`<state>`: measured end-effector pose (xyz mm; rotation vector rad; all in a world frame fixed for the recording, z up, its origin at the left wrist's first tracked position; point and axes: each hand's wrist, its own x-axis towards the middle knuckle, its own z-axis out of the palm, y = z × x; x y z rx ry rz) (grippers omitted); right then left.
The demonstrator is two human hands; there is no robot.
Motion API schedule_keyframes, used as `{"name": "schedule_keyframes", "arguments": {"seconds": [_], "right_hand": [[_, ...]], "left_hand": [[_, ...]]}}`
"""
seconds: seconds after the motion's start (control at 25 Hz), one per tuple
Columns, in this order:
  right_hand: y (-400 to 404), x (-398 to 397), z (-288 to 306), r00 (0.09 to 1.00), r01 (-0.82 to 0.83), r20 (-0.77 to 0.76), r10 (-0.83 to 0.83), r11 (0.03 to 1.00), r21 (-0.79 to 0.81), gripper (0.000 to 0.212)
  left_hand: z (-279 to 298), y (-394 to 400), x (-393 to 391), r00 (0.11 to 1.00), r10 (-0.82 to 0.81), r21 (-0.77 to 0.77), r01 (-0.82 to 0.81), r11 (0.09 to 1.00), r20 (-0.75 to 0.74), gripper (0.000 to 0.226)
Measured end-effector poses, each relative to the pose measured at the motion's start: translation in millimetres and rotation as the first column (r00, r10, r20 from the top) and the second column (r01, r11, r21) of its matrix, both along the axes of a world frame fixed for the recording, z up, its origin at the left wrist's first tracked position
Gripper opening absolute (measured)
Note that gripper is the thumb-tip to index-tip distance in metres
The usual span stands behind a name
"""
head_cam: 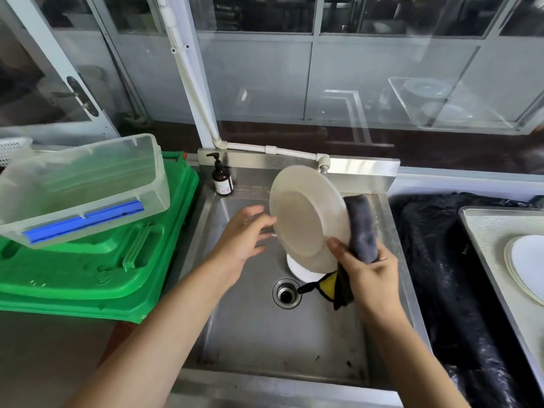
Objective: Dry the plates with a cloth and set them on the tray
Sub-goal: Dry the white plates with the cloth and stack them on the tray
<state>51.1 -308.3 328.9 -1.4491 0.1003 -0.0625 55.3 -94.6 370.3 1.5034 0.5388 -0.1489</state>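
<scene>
Right hand (368,272), lower right of centre: thumb on the near face of the cream plate (306,213), fingers curled round the grey cloth (362,231) at the plate's right rim, pinching plate and cloth together. Probably gripped through the cloth so the rim gets wiped while carried. Left hand (247,234), centre of frame: fingers spread and relaxed, tips just beside the plate's left edge; contact not clear, likely there to steady or turn it. Plate tilted nearly on edge over the steel sink (250,334), presumably so drips fall into the basin. Below it, more white crockery (300,270) near the drain (287,293), seemingly waiting. At the right edge of frame, tray (482,231) with plates (527,263) already laid. Upper left: clear tub (88,184) on green plastic trays (97,266); soap bottle (222,178) at the sink's back corner.
</scene>
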Motion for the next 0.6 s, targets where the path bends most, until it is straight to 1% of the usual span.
{"name": "schedule_keyframes", "arguments": {"seconds": [0.04, 0.08, 0.12, 0.16, 0.2, 0.24, 0.28, 0.32, 0.36, 0.4, 0.44, 0.48, 0.6], "right_hand": [[-4, 2, 2, 0.999, -0.001, -0.050, 0.005, 0.996, 0.085, 0.014], [-9, 3, 3, 0.996, -0.014, -0.089, 0.029, 0.986, 0.168, 0.018], [-12, 5, 3, 0.991, -0.037, -0.118, 0.069, 0.967, 0.254, 0.021], [-14, 7, 3, 0.985, -0.053, -0.139, 0.105, 0.942, 0.332, 0.021], [-16, 9, 2, 0.977, -0.060, -0.165, 0.135, 0.917, 0.395, 0.024], [-16, 11, 1, 0.966, -0.061, -0.196, 0.166, 0.889, 0.453, 0.031], [-16, 13, -1, 0.951, -0.059, -0.232, 0.202, 0.860, 0.507, 0.040], [-17, 15, -3, 0.934, -0.051, -0.270, 0.236, 0.832, 0.552, 0.050], [-18, 17, -5, 0.915, -0.043, -0.300, 0.269, 0.806, 0.591, 0.057], [-19, 17, -7, 0.902, -0.040, -0.316, 0.295, 0.785, 0.619, 0.062], [-20, 17, -9, 0.895, -0.043, -0.320, 0.311, 0.775, 0.631, 0.064], [-20, 16, -11, 0.892, -0.051, -0.316, 0.323, 0.767, 0.640, 0.063], [-19, 14, -21, 0.884, -0.054, -0.323, 0.338, 0.760, 0.647, 0.059]], "left_hand": [[-5, 4, -1, 0.999, 0.052, 0.100, -0.050, 0.994, -0.013, 0.036], [-9, 7, -1, 0.996, 0.076, 0.144, -0.069, 0.987, -0.044, 0.035], [-9, 8, -1, 0.994, 0.069, 0.124, -0.059, 0.991, -0.081, 0.027], [-9, 8, 0, 0.993, 0.047, 0.042, -0.043, 0.998, -0.110, 0.018], [-8, 7, 0, 0.992, 0.017, -0.070, -0.026, 0.997, -0.123, 0.016], [-9, 6, 1, 0.994, -0.001, -0.201, -0.021, 0.979, -0.106, 0.020], [-10, 5, 2, 0.998, -0.003, -0.338, -0.020, 0.941, -0.069, 0.026], [-11, 3, 3, 1.000, 0.005, -0.470, -0.017, 0.883, -0.026, 0.033], [-11, 2, 3, 1.000, 0.022, -0.581, -0.012, 0.814, 0.009, 0.039], [-12, 1, 3, 0.999, 0.041, -0.660, -0.007, 0.751, 0.035, 0.045], [-13, -1, 3, 0.997, 0.055, -0.707, 0.001, 0.707, 0.057, 0.049], [-13, -3, 4, 0.996, 0.065, -0.729, 0.005, 0.684, 0.068, 0.052], [-13, -6, 6, 0.994, 0.082, -0.734, -0.008, 0.679, 0.066, 0.054]]}}
